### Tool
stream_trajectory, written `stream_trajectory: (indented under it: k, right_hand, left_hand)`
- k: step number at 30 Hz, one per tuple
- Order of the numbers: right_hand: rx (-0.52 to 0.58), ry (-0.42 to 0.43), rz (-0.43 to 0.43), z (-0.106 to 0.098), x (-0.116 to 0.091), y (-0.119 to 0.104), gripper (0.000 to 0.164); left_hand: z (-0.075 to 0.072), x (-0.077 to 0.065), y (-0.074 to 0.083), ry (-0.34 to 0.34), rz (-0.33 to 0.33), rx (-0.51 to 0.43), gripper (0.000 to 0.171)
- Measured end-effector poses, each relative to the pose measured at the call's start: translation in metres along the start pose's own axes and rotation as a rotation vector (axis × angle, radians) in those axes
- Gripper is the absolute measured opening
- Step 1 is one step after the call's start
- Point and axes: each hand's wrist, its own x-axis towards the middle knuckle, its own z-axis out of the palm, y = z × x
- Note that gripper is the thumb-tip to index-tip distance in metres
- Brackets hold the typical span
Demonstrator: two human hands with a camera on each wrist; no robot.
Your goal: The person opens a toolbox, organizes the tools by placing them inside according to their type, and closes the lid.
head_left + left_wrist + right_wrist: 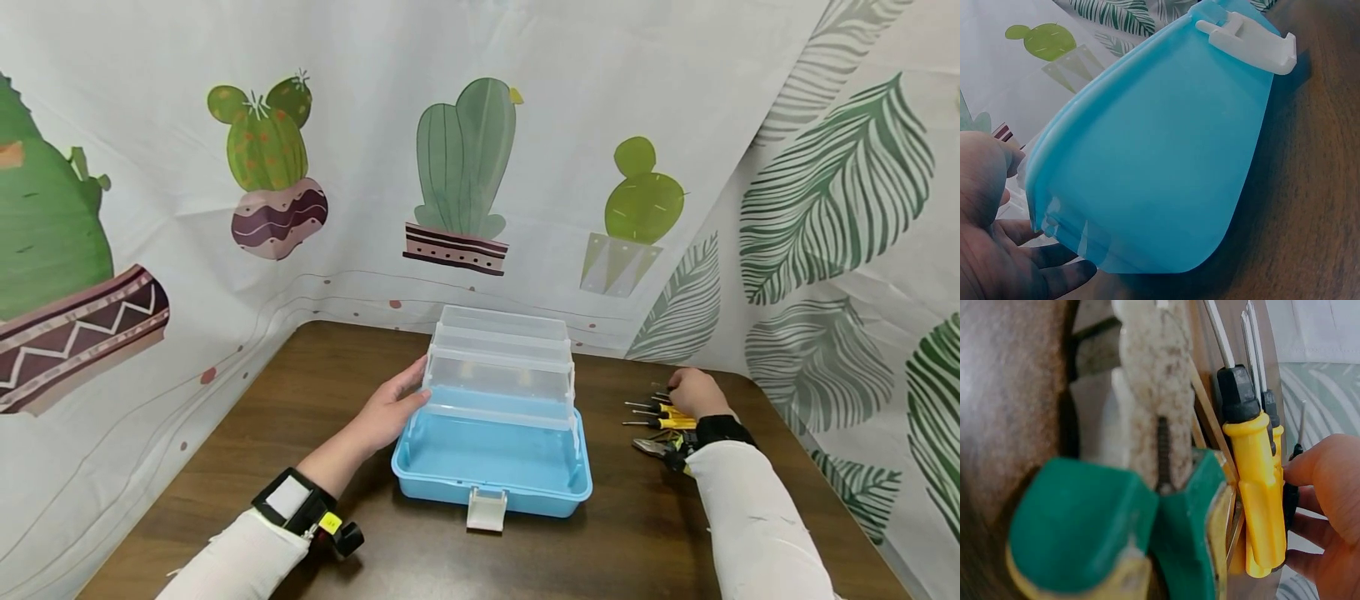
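A light blue plastic toolbox (491, 454) stands with its clear tiered trays (498, 367) raised and its white latch (486, 508) hanging down in front. My left hand (393, 408) holds the toolbox at its left side, thumb in front of the trays' edge and fingers behind. At the right, my right hand (699, 393) pinches a small screwdriver by its black handle (1291, 499); the fingers partly hide it. Beside that hand lie yellow-handled screwdrivers (1257, 487). Closer to me are pliers (654, 447) with green and yellow grips.
The brown wooden table (300, 383) meets a white cloth backdrop (360, 167) printed with cacti and leaves. Thin brass-coloured strips (1210, 425) lie between the pliers and the screwdrivers. Inside the toolbox, the blue bottom shows bare.
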Motion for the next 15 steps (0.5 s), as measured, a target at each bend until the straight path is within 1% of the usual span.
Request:
stream_trajectory:
  k: [4, 7, 12, 15]
  right_hand:
    - [0.01, 0.033, -0.021, 0.0, -0.001, 0.002, 0.03]
    - [0.023, 0.066, -0.046, 0.0, 0.0, 0.002, 0.031]
    - [0.04, 0.13, -0.083, -0.005, 0.001, -0.003, 0.034]
    - [0.047, 0.15, -0.113, -0.013, 0.002, -0.008, 0.035]
  left_hand:
    - [0.002, 0.003, 0.0, 0.009, 0.029, -0.007, 0.059]
    - [0.001, 0.004, 0.0, 0.02, 0.034, -0.014, 0.059]
    - [-0.002, 0.004, 0.004, 0.054, 0.0, 0.004, 0.06]
    - [-0.002, 0.006, 0.006, 0.082, -0.011, 0.024, 0.063]
